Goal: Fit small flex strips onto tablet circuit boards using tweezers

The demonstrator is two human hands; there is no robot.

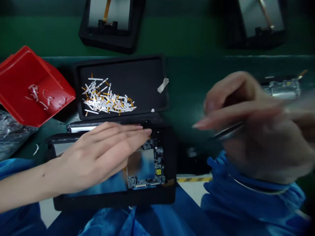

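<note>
My left hand [103, 154] lies flat with its fingers extended, fingertips over a green-black circuit board [158, 164] set in an open tablet housing [141, 167]. The hand hides the left part of the housing, and a black foam tray [114, 201] holds it. My right hand [248, 131] is blurred by motion above the bench to the right. It pinches slim dark metal tweezers [228, 131] between its fingers. A second opened device [283, 88] lies just beyond that hand, partly hidden by it.
A black tray [140, 78] holds a pile of white and orange film strips [105, 100]. A tilted red bin [56, 95] with white scraps sits at left, above a clear plastic bag [12, 134]. Further black trays [110, 42] stand on the green belt beyond.
</note>
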